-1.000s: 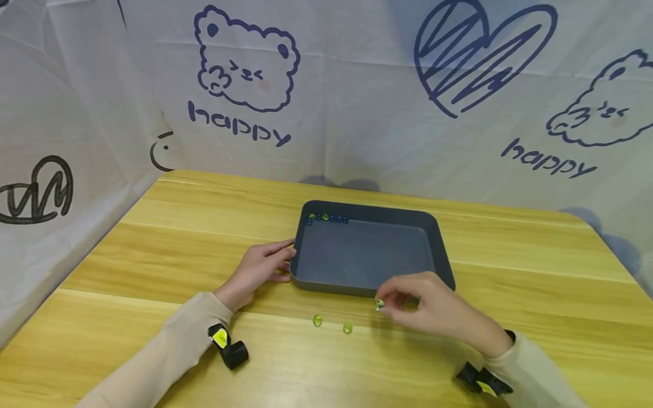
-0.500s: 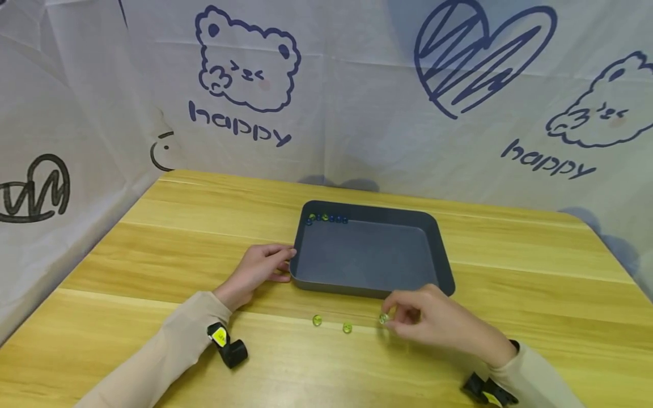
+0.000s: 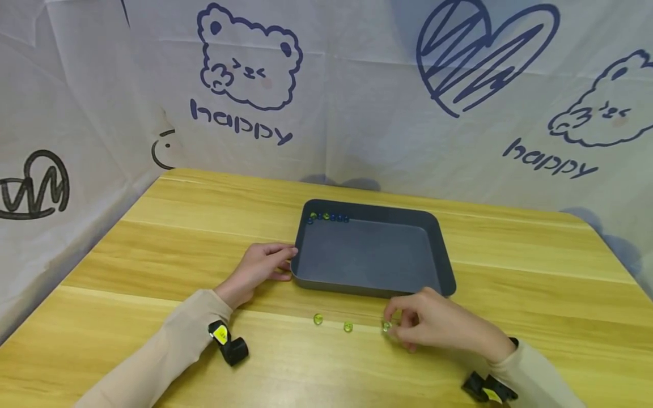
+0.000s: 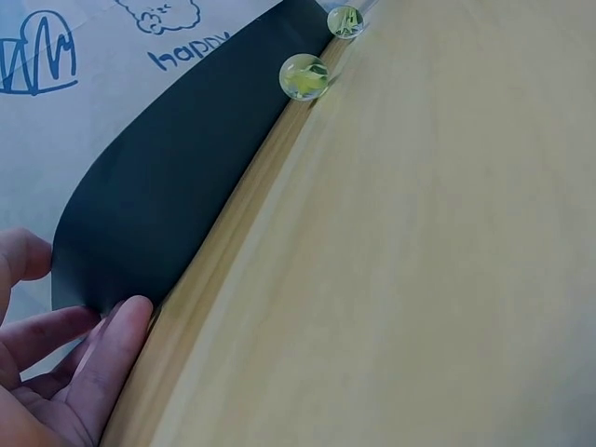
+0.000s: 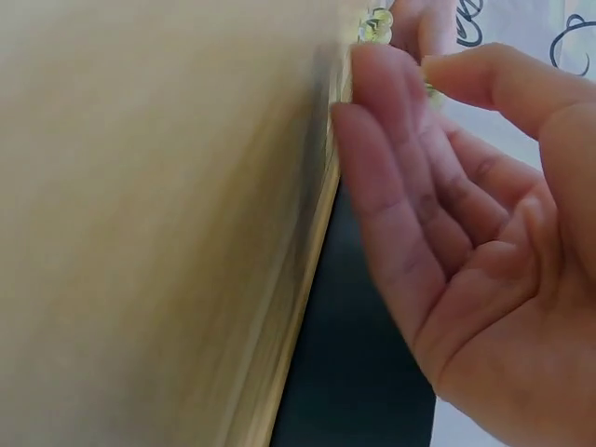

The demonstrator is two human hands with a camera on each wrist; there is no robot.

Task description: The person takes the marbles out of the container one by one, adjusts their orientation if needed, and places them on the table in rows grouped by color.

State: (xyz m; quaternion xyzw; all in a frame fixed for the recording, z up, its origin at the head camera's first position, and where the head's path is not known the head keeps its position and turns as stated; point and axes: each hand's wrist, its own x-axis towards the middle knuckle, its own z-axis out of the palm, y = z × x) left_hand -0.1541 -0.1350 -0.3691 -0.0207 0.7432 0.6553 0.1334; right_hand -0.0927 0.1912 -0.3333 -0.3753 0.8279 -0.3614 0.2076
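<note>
A dark grey rectangular tray (image 3: 367, 255) stands on the wooden table. My left hand (image 3: 257, 267) holds its left side near the front corner, thumb at the rim and other fingertips low against the wall in the left wrist view. In front of the tray, my right hand (image 3: 433, 323) pinches a clear marble (image 3: 386, 327) with a green swirl between thumb and index finger, close over the table. The fingers mostly hide that marble in the right wrist view. Two similar marbles, one on the left (image 3: 318, 319) and one nearer the right hand (image 3: 348, 327), lie on the table.
Several blue and green marbles (image 3: 333, 217) line the tray's back left corner. A white cloth (image 3: 357, 113) with blue drawings hangs behind the table (image 3: 219, 204). Black cameras are strapped to the left wrist (image 3: 229, 344) and right wrist (image 3: 487, 388).
My right hand has moved down and slightly right with the pinched marble, from beside the tray's front rim to close over the table. The left hand stays at the tray.
</note>
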